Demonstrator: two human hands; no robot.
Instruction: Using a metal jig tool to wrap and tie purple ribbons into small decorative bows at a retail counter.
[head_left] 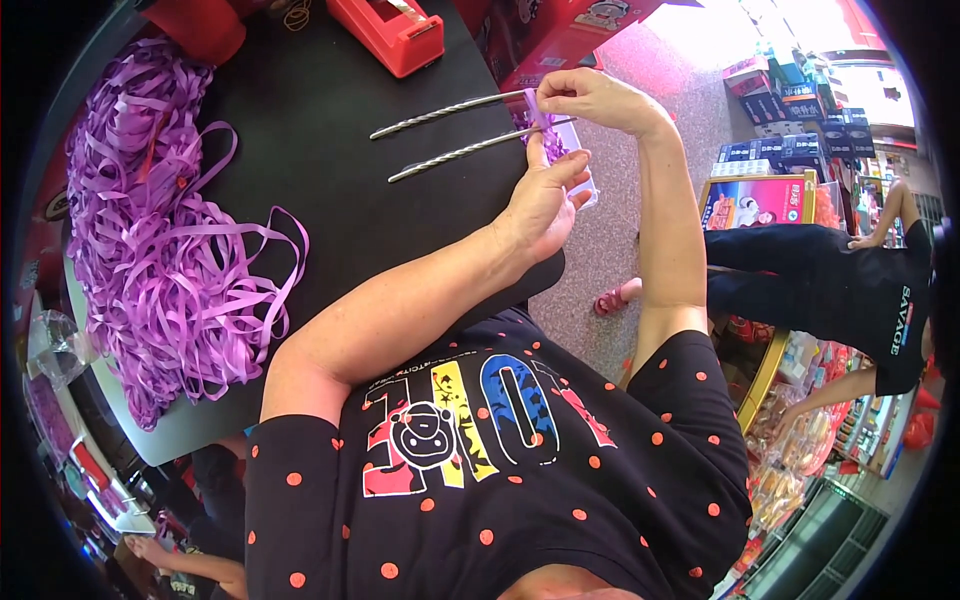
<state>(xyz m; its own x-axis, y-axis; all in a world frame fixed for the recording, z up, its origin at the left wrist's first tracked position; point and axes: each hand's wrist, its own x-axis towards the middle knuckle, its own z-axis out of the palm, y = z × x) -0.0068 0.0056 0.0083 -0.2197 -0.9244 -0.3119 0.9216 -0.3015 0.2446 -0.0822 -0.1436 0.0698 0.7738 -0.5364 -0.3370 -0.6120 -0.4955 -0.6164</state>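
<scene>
- The left arm reaches diagonally across the body; the left hand (545, 205) sits by the lower rod (465, 156), fingers partly curled; whether it grips anything cannot be told.
- The right arm is raised, bent at the wrist; the right hand (605, 103) has thumb and forefinger pinched on purple ribbon (541, 113).
- That ribbon lies around the rods' right-hand ends, beside the worktop (310, 150).

1. Apparently a shop: stacked cartons (790, 150) and a picture-fronted display box (757, 203) stand on the right.
2. Many clear-wrapped packages (785, 470) crowd together nearby.
3. A black bench (310, 160) with purple ribbon (150, 220) and a tape dispenser (390, 38) suggests handwork too.
</scene>
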